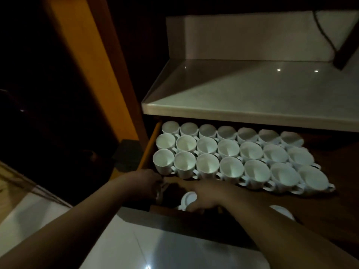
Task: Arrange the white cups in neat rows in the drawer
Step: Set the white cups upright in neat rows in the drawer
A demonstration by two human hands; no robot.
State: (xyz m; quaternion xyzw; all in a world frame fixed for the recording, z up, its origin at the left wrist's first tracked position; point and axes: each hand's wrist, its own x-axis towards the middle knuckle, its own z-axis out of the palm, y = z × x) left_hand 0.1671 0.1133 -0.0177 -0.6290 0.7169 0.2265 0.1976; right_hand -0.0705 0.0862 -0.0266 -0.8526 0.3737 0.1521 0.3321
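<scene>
My right hand [207,193] in the open drawer [330,206], fingers curled round an upside-down cup [188,199] near the front, three neat rows of cups [229,150] behind, a loose cup [283,211] by my arm, left hand [144,181] at the front left corner, too dark to tell its fingers

You've got 21 white cups [228,148] in three rows of seven, plus a loose cup [188,199] and a second loose cup [282,211]: 23. One drawer [330,200], one counter [252,94], left hand [143,181], right hand [206,195].
</scene>
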